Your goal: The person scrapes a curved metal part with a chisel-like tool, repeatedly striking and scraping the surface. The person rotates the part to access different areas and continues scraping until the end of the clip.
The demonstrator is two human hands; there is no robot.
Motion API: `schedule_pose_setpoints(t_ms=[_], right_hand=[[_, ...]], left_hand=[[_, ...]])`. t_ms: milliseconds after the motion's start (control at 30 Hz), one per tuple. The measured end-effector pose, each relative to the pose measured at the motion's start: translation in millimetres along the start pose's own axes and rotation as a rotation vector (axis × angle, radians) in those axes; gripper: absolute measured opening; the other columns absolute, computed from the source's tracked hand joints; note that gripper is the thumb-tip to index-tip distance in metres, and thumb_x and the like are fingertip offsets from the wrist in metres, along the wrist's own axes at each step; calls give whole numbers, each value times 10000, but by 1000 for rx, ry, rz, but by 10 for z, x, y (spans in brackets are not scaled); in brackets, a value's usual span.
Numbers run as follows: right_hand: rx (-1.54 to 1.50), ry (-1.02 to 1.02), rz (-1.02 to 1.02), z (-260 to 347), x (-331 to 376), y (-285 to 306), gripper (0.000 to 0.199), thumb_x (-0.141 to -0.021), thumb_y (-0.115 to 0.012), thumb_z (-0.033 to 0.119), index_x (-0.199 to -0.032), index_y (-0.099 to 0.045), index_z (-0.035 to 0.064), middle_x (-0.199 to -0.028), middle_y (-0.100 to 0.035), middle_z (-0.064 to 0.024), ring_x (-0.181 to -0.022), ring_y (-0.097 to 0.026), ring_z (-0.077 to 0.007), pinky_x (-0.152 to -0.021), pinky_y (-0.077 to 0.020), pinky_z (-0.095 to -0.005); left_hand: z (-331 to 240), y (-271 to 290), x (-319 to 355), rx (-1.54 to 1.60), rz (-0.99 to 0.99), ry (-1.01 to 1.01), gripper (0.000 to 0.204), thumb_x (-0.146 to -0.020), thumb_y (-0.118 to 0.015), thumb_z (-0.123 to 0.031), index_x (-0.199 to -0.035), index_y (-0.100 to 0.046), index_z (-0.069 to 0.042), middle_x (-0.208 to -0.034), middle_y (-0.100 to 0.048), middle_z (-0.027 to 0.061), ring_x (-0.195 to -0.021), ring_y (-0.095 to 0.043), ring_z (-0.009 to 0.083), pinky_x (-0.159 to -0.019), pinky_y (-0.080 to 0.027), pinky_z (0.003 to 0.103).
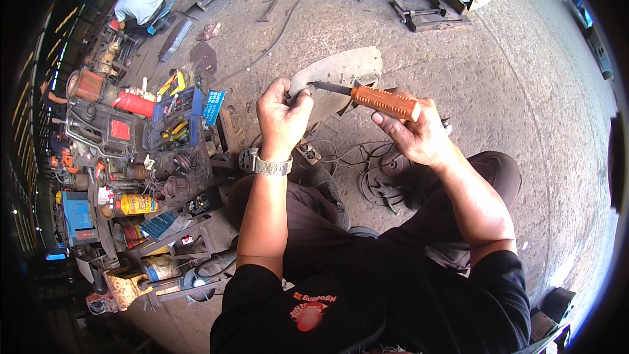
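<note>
Orange ribbed-handled tool with a narrow dark shaft [385, 101], held above the concrete floor [544, 98]. The right hand [424, 132] is wrapped around the handle's end. The left hand [282, 118], fingers curled, meets the tool's shaft tip; whether it grips anything cannot be told. Behind the tool appears a pale, curved, sheet-like piece with small holes [344, 65]. Well left of the tool: a red cylindrical container [134, 103] and a blue rectangular toolbox [194, 118].

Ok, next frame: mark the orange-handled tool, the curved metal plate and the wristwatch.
Orange-handled tool [382, 101]: head view, on the handle.
Curved metal plate [339, 65]: head view, on its flat face.
Wristwatch [273, 167]: head view, on the metal band.
</note>
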State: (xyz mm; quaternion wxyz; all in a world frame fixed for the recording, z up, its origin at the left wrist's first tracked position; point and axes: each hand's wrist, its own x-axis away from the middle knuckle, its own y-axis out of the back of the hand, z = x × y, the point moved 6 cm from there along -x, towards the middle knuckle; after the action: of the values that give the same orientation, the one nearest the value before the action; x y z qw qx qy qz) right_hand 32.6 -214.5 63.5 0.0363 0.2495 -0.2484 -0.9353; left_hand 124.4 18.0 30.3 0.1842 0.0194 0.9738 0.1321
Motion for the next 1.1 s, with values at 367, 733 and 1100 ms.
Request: schedule_pose_setpoints(t_ms=[367,733,1100], right_hand=[[-11,-22,-12,29,5,54,250,-930,-721,195,-1131,-696,48,-825,-673,-118,-703,-706,-276,-644,-548,-367],[-18,-24,-10,7,7,37,251,-930,-718,187,-1130,-696,37,-842,-670,-130,-720,-710,-281,-658,-550,-370],[-31,-25,-17,29,9,72,257,-925,-721,158,-1145,-695,28,-845,-665,-134,-693,-692,-269,-645,-537,-358]], left_hand=[[33,14,-20,56,-22,30,184,-844,-678,15,-768,-518,-31,-647,-491,-60,-605,-450,10,-501,-358,222],[6,9,-15,54,-19,18,187,-847,-682,14,-770,-517,-31,-638,-493,-62,-590,-447,6,-485,-350,222],[25,29,-16,103,-32,30,145,-848,-675,16,-787,-550,-24,-662,-523,-54,-610,-466,11,-506,-367,222]])
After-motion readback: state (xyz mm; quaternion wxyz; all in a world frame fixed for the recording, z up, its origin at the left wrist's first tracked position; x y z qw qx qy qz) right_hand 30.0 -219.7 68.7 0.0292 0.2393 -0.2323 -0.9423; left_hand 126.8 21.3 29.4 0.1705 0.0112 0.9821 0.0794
